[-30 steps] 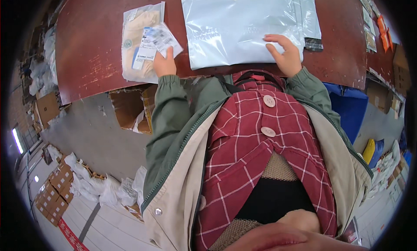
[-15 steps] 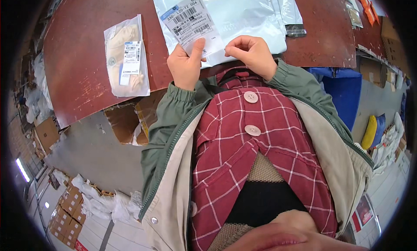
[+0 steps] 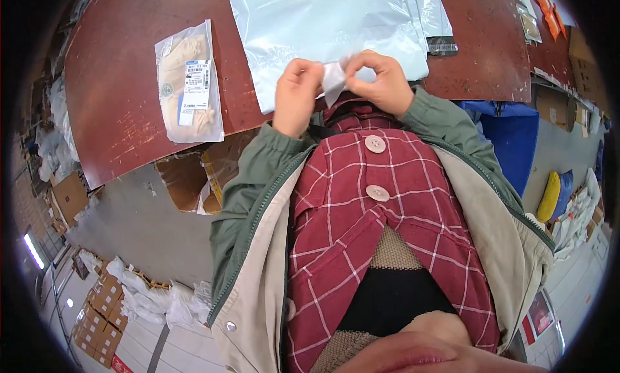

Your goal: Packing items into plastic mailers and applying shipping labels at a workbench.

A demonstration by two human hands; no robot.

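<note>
Both hands are raised over the front edge of the table, pinching a small white shipping label (image 3: 333, 81) between them. My left hand (image 3: 296, 95) grips its left side with thumb and forefinger, and my right hand (image 3: 382, 82) has hold of the right side. The label is bent and slightly blurred, its print turned out of sight. Just beyond the hands, a stack of pale plastic mailing bags (image 3: 310, 31) lies flat. To the left rests a clear bag with a beige knitted thing (image 3: 170, 105) inside and a printed label on its front.
The worn red tabletop (image 3: 116, 82) ends close to my body. Below its edge, an open cardboard box (image 3: 177, 179) stands at left and a blue bin (image 3: 513, 147) at right. Orange packets (image 3: 547, 11) lie far right. Stacked cartons (image 3: 103, 308) stand on the floor behind left.
The label has come down from over the mailing bags to between my hands, its printed face turned away. My left hand has shifted right, and my right hand now grips the label too.
</note>
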